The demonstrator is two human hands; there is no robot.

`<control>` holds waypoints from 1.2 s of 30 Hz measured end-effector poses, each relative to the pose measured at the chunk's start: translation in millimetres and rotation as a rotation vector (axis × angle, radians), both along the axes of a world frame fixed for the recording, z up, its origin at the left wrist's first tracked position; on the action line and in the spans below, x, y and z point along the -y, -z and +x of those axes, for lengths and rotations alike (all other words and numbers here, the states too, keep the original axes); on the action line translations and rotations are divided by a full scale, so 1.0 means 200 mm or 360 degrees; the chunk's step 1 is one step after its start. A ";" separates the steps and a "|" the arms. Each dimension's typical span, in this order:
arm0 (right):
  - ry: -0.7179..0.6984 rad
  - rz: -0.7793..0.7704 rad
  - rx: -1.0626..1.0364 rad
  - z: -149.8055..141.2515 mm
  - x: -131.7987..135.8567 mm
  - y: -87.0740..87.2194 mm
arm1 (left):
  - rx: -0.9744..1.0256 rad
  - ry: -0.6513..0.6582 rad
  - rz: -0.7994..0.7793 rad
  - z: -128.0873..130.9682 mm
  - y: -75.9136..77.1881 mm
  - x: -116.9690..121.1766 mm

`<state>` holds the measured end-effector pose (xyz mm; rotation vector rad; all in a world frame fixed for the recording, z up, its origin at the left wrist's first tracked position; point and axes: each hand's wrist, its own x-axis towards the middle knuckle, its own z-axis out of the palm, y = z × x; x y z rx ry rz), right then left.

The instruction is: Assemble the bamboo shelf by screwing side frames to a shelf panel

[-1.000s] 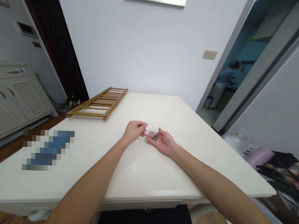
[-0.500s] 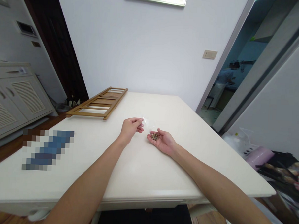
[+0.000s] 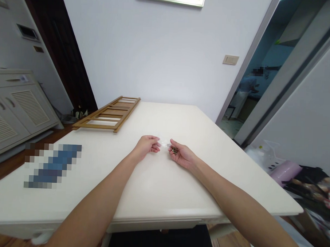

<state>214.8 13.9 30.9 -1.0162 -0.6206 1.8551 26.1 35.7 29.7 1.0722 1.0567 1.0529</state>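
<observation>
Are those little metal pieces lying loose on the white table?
No, the small metal pieces sit in the curled fingers of the right hand, above the table.

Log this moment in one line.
left hand: pinching clear plastic bag | right hand: cupping small metal pieces, bag contact unclear | wooden frame: lying on white table

Totally bare on both sides, from the left hand (image 3: pixel 148 146) and right hand (image 3: pixel 182 156) up past the wrists and along the forearms. Kinda slim at the wrists, then wider toward the elbows. Plain black stuff (image 3: pixel 159 243) below the near edge of the table (image 3: pixel 156 192), maybe clothing over the lap, maybe a seat, honestly can't tell. Fingernails too small to make out.
</observation>
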 end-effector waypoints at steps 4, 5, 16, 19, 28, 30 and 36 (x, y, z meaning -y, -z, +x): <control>-0.0007 0.0090 0.0204 -0.01 -0.01 0.01 | -0.0179 -0.0014 -0.0023 0.02 0.01 -0.01; 0.0013 0.0122 0.0260 -0.01 -0.01 0.01 | -0.0240 -0.0020 -0.0033 0.02 0.01 -0.01; -0.0187 0.0192 0.0403 0.03 0.00 -0.02 | -0.0159 0.0111 -0.0051 -0.03 0.00 -0.01; -0.0245 0.0197 0.0425 0.03 0.00 -0.03 | -0.0128 0.0017 -0.0025 -0.02 0.01 -0.01; -0.0439 0.0225 0.0574 0.03 0.02 -0.03 | -0.0286 -0.0148 -0.0016 0.00 0.01 0.00; -0.0476 0.0181 0.0587 0.04 0.02 -0.04 | -0.0399 -0.0116 -0.0015 -0.01 0.01 0.00; -0.0356 0.0078 0.0513 0.11 0.00 -0.08 | -0.0845 0.0137 0.0015 -0.04 0.02 0.01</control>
